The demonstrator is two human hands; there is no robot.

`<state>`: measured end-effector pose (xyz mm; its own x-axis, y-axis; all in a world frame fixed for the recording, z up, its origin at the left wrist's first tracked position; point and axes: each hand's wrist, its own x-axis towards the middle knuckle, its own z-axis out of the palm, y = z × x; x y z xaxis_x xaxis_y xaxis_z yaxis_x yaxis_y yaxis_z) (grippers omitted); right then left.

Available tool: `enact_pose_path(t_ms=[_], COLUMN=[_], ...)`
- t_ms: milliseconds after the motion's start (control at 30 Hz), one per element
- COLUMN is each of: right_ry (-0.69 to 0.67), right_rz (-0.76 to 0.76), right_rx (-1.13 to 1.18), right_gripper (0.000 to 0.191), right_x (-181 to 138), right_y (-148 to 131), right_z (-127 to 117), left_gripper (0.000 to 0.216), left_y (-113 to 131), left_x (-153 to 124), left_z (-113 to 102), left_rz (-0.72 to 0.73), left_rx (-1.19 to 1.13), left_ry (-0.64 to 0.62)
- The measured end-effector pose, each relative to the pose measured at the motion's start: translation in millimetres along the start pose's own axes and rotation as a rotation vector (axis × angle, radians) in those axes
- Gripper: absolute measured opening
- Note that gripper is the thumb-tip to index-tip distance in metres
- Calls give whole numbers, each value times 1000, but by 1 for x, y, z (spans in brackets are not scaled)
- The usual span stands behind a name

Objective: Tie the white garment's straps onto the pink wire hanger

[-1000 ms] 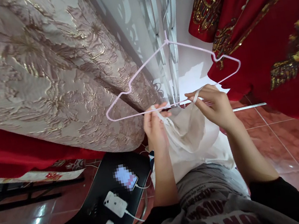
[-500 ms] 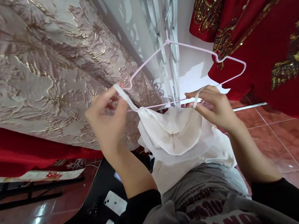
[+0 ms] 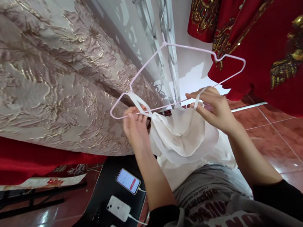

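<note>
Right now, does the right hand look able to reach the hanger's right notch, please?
Probably yes: the notch sits just beyond the right hand, with nothing visibly between, though that hand holds a white strap.

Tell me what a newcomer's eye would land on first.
Probably the gold-ornamented red cloth at right and glossy floral fabric at upper left. In the middle, the pale pink hanger stands out, a white garment below it: one strap over its left notch near the left hand, the other strap in the right hand.
</note>
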<state>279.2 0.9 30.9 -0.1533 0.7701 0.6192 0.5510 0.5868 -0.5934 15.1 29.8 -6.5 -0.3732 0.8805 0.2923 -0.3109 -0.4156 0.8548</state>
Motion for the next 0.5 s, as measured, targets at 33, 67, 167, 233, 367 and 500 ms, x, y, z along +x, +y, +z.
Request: enact_pose_path(t_ms=[33, 67, 167, 233, 367, 500], right_ry=[13, 39, 286, 572, 728, 263], right_rz=[0, 9, 72, 107, 133, 183], right_rx=[7, 18, 76, 135, 144, -2], right_gripper=[27, 28, 33, 37, 30, 17], right_x=[-2, -5, -13, -14, 4, 39], right_y=[0, 1, 15, 31, 51, 33], right_z=[1, 2, -3, -14, -50, -79], left_gripper=[46, 47, 47, 50, 54, 54], left_y=[-6, -10, -14, -12, -4, 2], left_x=[-7, -12, -13, -8, -1, -1], left_z=[7, 12, 19, 16, 6, 5], left_rz=[-16, -23, 34, 70, 85, 57], left_rx=[-48, -90, -96, -67, -16, -32], left_ry=[19, 35, 74, 92, 86, 70])
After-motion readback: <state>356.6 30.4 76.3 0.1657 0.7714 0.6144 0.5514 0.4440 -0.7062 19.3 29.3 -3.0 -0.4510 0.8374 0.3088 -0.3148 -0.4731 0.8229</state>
